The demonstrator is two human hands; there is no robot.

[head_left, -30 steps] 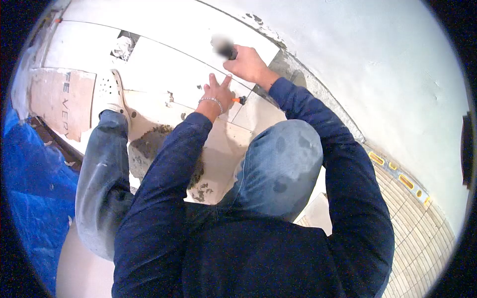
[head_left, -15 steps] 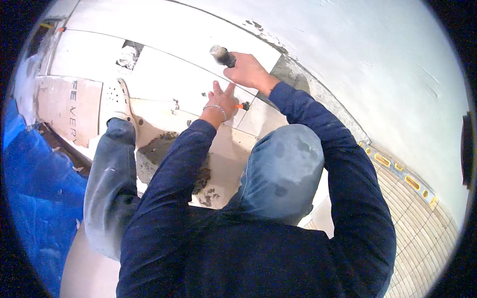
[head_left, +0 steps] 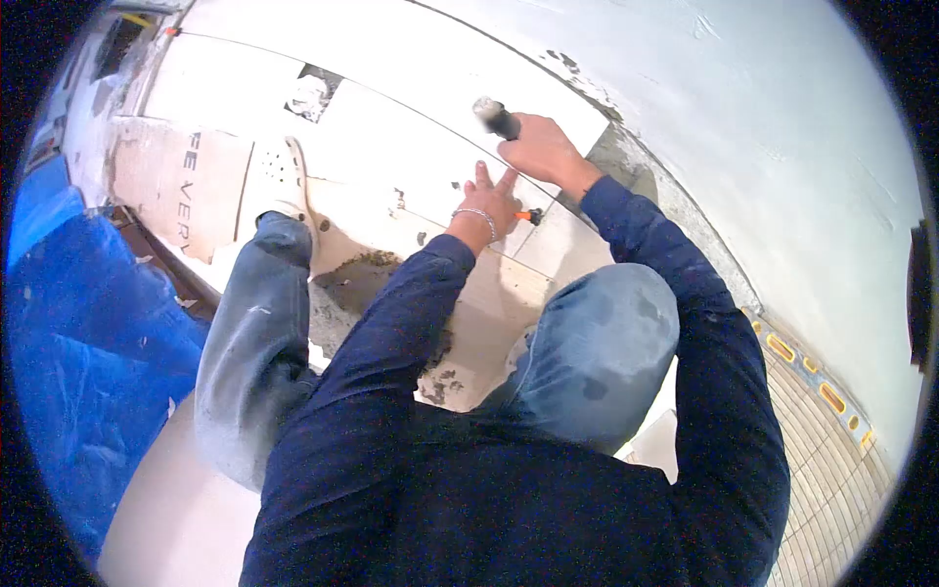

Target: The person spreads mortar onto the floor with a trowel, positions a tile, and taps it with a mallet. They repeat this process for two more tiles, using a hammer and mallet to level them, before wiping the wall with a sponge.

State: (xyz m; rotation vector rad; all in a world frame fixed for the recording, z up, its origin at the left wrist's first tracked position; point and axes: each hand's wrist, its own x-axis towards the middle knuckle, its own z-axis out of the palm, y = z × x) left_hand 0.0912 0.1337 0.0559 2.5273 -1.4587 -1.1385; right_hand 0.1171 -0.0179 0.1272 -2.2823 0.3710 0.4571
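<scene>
Down on the tiles (head_left: pixel 391 137), my left hand (head_left: pixel 492 207) lies spread, gripping nothing, just beside an orange clip (head_left: pixel 529 216), while my right hand (head_left: pixel 548 152) clenches the mallet (head_left: pixel 497 117) just beyond those fingers.

We see what looks like a building site, its floor unfinished: pale tiles (head_left: pixel 225 88) across the top leave a gap (head_left: pixel 312 95) at upper left and bare grey cement (head_left: pixel 626 159) beside the plain wall (head_left: pixel 782 147) at upper right; a spirit level (head_left: pixel 807 371) sits lower right, blue sheeting (head_left: pixel 88 391) spreads at left.
</scene>
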